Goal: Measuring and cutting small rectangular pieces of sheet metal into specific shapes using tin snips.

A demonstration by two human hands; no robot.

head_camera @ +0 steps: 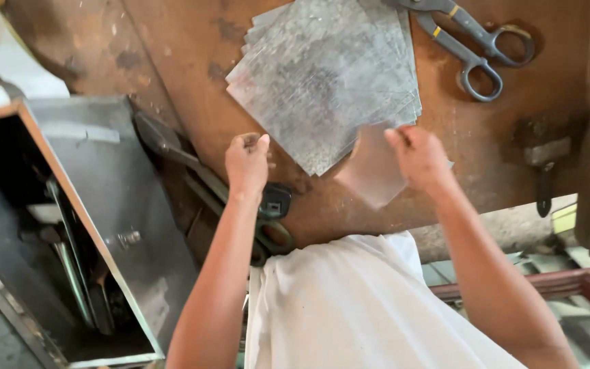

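Note:
My right hand pinches the upper right edge of a small grey metal sheet and holds it just over the near edge of the workbench. My left hand is curled into a loose fist beside it, with nothing visible in its fingers. It hovers at the near left edge of a stack of several dull, scratched metal sheets lying fanned on the rusty brown workbench. The small sheet overlaps the near corner of that stack.
Grey tin snips with yellow marks lie at the far right of the bench. A second long cutting tool lies under my left forearm. An open metal box with tools inside stands at left. A dark clamp-like tool sits at right.

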